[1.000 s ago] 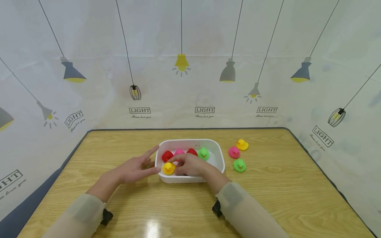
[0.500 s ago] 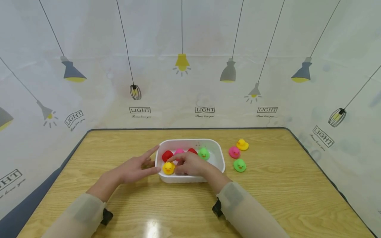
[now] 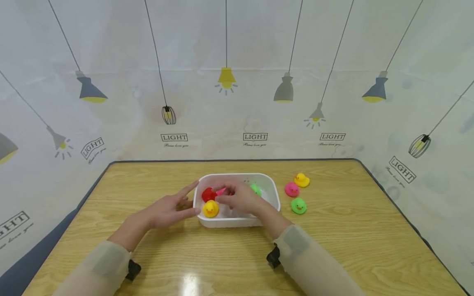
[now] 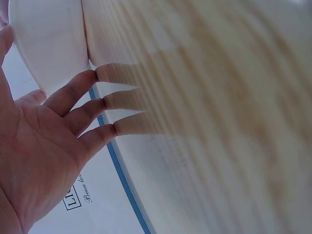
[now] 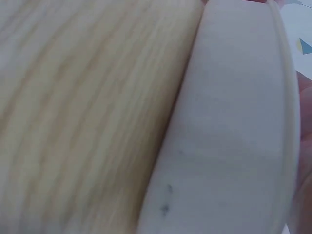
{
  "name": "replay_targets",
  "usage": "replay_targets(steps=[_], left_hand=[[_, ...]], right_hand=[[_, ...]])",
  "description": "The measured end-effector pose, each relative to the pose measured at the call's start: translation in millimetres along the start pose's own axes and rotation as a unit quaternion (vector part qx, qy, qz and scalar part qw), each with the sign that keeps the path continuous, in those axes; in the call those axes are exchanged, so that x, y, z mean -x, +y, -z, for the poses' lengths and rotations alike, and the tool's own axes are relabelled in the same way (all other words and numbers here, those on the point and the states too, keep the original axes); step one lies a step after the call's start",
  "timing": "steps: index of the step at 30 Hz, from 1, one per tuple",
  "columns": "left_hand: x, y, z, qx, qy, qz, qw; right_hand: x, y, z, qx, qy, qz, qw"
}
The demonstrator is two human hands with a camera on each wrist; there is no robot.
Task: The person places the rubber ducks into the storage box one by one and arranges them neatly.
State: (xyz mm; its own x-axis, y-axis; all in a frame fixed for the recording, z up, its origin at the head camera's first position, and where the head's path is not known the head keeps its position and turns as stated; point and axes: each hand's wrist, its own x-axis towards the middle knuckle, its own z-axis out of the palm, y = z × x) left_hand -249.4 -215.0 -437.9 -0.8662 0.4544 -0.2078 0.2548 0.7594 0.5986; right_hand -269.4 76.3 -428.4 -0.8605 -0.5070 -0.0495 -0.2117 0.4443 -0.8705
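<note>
My left hand [image 3: 168, 211] lies at the left end of a white plastic tub [image 3: 237, 223], index finger and thumb touching its rim. In the left wrist view, the other fingers [image 4: 78, 112] of that hand stretch out with their tips at the tabletop. My right hand [image 3: 238, 198] is inside the tub, its thumb and index finger bent and apart, with nothing visibly gripped. A yellow rubber duck [image 3: 210, 209] sits in the near left corner. Behind it are a red duck [image 3: 208, 194] and a pink duck [image 3: 221, 191], partly hidden. A green duck [image 3: 255, 189] shows past my right hand.
On the wooden table [image 3: 333, 238], right of the tub, stand a yellow duck [image 3: 301, 180], a pink duck [image 3: 292, 189] and a green duck [image 3: 298, 205]. A cloth backdrop [image 3: 207, 152] printed with lamps surrounds the table's back and sides.
My right hand has lifted off the near yellow duck and shifted slightly back and right, now covering the second red duck and part of the green one. My left hand stays put.
</note>
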Motion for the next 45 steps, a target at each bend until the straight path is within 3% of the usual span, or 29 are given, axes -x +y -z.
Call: replay_targets(steps=[4,13,28,35,45], left_hand=[[0.7,-0.1,-0.6,0.002,-0.001,0.004,1.0],[0.4,0.1,-0.2,0.001,-0.003,0.004,1.0],[-0.1,1.4,0.8,0.005,-0.011,0.017,0.9998],[-2.0,-1.6,0.9,0.0,-0.011,0.016,0.9998],[-2.8,-4.0,-0.3,0.001,-0.009,0.015,0.9998]], right_hand=[[8.0,-6.0,10.9,-0.009,0.003,0.025,0.9997],[52.9,-8.2,55.3,-0.014,0.041,0.003,0.9991],[136.5,61.8,137.6,0.001,0.066,-0.055,0.9963],[149.5,96.2,162.9,0.008,0.053,-0.078,0.9955],[146.3,112.9,171.5,-0.026,0.003,-0.135,0.9906]])
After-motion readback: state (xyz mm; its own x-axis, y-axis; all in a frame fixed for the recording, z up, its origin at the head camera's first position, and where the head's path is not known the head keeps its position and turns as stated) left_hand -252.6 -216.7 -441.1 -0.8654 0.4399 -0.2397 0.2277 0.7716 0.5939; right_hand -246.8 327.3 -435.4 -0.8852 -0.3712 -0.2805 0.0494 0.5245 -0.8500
